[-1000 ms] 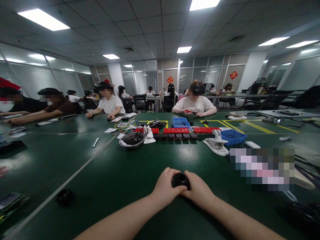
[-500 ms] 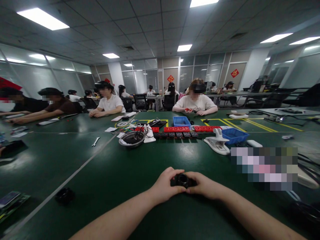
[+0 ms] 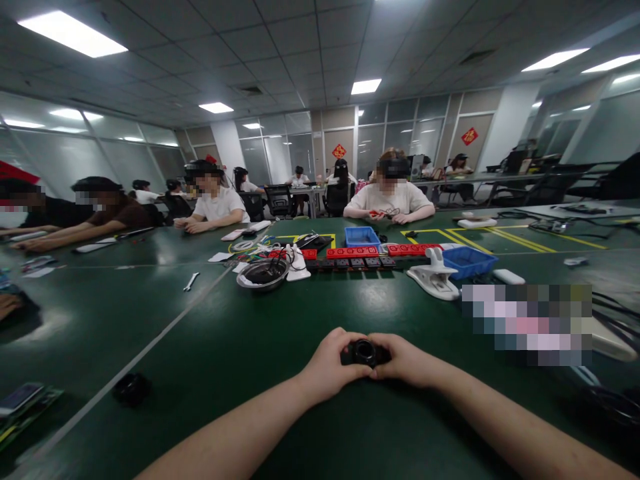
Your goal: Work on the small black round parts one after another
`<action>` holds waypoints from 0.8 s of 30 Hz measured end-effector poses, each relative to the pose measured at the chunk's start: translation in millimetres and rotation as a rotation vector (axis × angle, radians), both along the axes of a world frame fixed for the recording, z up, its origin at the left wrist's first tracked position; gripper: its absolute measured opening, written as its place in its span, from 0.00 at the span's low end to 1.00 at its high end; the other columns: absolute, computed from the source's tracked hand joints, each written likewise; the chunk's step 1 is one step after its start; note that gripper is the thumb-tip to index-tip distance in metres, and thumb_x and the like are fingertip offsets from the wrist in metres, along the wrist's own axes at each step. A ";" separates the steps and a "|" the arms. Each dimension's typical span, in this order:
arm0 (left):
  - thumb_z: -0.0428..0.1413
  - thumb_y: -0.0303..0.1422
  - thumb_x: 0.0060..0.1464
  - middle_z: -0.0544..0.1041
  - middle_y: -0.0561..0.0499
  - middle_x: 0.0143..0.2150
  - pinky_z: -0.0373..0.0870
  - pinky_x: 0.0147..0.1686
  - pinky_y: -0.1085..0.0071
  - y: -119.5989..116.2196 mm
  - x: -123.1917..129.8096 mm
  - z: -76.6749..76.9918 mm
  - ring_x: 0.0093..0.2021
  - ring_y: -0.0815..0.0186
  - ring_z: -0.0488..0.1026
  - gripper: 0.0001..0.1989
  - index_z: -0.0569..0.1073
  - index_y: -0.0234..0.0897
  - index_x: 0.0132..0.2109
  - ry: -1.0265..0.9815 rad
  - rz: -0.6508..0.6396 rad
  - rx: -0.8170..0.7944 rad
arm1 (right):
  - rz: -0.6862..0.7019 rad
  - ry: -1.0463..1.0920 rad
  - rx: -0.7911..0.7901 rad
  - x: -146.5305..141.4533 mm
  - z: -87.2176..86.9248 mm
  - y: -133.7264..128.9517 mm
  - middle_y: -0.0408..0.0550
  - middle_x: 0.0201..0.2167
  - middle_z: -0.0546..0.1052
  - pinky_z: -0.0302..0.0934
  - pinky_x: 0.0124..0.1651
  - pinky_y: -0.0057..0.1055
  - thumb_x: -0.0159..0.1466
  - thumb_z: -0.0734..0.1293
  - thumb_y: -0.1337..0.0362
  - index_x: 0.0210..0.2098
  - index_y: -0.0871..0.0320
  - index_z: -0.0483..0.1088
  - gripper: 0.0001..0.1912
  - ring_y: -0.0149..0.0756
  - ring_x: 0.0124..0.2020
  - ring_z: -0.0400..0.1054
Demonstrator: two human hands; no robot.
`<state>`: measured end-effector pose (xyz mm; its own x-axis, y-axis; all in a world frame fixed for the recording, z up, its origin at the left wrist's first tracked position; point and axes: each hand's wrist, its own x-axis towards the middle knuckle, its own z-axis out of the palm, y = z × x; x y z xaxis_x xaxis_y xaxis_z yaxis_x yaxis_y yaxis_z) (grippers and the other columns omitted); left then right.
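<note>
Between my two hands, just above or on the green table, is a black object with a round, lens-like opening [image 3: 365, 351] facing up toward me. My left hand [image 3: 333, 363] grips its left side, thumb along the near edge and fingers over the far edge. From the other side my right hand [image 3: 407, 360] closes on it, its thumb meeting the left thumb at the front. The fingers cover both ends, so its exact kind cannot be made out. A separate black, knobbly round part [image 3: 131, 389] lies on the table to the left.
Ahead stand a metal bowl [image 3: 263, 275] with black items, red socket strips [image 3: 353, 253], blue bins [image 3: 470, 262] and a white clamp base [image 3: 434, 280]. A wrench [image 3: 191, 281] and a circuit board [image 3: 25, 410] lie left. Cables are at right. A person [image 3: 390, 197] sits opposite.
The view has tilted and shifted slightly. Both hands stay on the black object; the fingers around its round opening have moved a little.
</note>
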<state>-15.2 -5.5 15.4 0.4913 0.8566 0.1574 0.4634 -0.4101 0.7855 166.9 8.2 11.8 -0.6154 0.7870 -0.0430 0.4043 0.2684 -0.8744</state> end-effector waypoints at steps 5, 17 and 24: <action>0.60 0.36 0.38 0.63 0.52 0.35 0.60 0.32 0.73 -5.2 3.5 0.7 0.36 0.66 0.63 0.21 0.68 0.41 0.43 0.027 0.040 0.000 | -0.098 -0.115 0.075 -4.1 -3.2 -0.7 0.39 0.24 0.65 0.51 0.25 0.23 0.42 0.70 0.65 0.28 0.61 0.61 0.16 0.29 0.26 0.59; 0.58 0.34 0.40 0.65 0.52 0.35 0.61 0.35 0.72 -4.0 3.5 -5.2 0.36 0.66 0.63 0.18 0.68 0.39 0.42 -0.009 0.112 0.101 | -0.237 -0.289 0.416 -19.0 -5.5 -14.7 0.48 0.35 0.68 0.54 0.36 0.30 0.46 0.68 0.60 0.39 0.60 0.62 0.22 0.38 0.36 0.61; 0.57 0.36 0.41 0.63 0.53 0.34 0.60 0.32 0.74 6.0 -6.8 1.6 0.33 0.69 0.62 0.21 0.67 0.41 0.45 0.011 -0.103 0.043 | 0.119 -0.067 0.060 2.8 6.0 -2.1 0.44 0.34 0.69 0.57 0.35 0.27 0.51 0.64 0.67 0.42 0.61 0.64 0.17 0.33 0.34 0.63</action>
